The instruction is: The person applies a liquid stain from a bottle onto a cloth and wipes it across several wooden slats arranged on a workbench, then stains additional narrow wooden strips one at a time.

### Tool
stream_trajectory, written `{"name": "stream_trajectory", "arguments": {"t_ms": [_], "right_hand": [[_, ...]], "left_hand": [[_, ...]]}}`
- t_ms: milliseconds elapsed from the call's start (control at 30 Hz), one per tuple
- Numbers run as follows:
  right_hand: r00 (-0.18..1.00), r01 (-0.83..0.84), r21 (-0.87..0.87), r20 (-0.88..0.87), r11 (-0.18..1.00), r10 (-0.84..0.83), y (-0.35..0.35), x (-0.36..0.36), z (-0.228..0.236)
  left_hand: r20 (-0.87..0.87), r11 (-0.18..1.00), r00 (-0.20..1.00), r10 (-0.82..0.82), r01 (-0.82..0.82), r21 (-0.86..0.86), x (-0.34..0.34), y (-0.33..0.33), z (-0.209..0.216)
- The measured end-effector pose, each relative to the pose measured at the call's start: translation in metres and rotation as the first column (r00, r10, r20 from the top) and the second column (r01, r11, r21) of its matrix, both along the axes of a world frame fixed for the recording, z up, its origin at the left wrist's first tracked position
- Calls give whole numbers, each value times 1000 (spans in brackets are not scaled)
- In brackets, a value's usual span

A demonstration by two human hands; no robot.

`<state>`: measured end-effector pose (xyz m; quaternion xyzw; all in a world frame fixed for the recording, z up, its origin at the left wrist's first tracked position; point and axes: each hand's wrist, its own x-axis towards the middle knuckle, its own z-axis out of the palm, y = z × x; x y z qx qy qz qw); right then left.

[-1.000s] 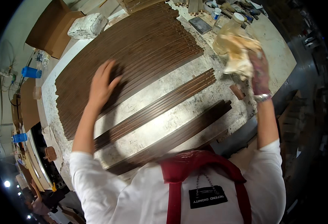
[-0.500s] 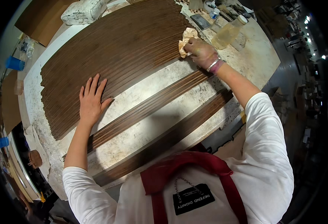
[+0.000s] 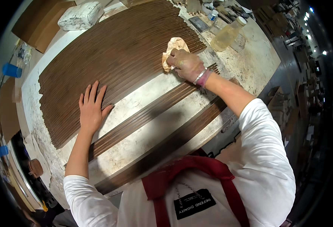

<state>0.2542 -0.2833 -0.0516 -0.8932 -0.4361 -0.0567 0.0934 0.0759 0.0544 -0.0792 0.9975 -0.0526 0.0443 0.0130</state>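
Note:
Many long dark brown wooden strips (image 3: 113, 60) lie side by side across the table, their ends uneven. My left hand (image 3: 92, 108) rests flat on the strips' near edge at the left, fingers stretched and slightly spread. Bunched in my right hand (image 3: 189, 65) is a pale peach cloth (image 3: 176, 45), pressed on the strips near their right end. Stains mark the back of this hand. Nearer to me, a narrow bundle of brown strips (image 3: 147, 113) lies apart from the large group. Another dark bundle (image 3: 166, 151) runs along the front edge of the table.
A bottle of yellowish liquid (image 3: 227, 37) stands at the right, beside a flat dark block (image 3: 199, 24) and a small blue-and-white jar (image 3: 212, 15). At the far left are a wrapped white block (image 3: 81, 16), an open cardboard box (image 3: 37, 28) and a blue cup (image 3: 12, 70).
My right hand has drawn the cloth leftward and toward me along the strips. My left hand stays flat at nearly the same spot.

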Motion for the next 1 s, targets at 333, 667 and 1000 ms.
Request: {"name": "stream_trajectory", "arguments": {"t_ms": [333, 667, 1000], "right_hand": [[914, 323, 77, -283, 943, -290, -10, 12, 11], [889, 424, -3, -188, 906, -417, -29, 22, -4], [730, 562, -90, -413, 822, -545, -10, 33, 14]], "left_hand": [[12, 1000, 1000, 6, -6, -13, 1, -3, 1], [33, 1000, 999, -3, 4, -9, 4, -5, -1], [13, 1000, 1000, 11, -11, -1, 2, -2, -3]]}}
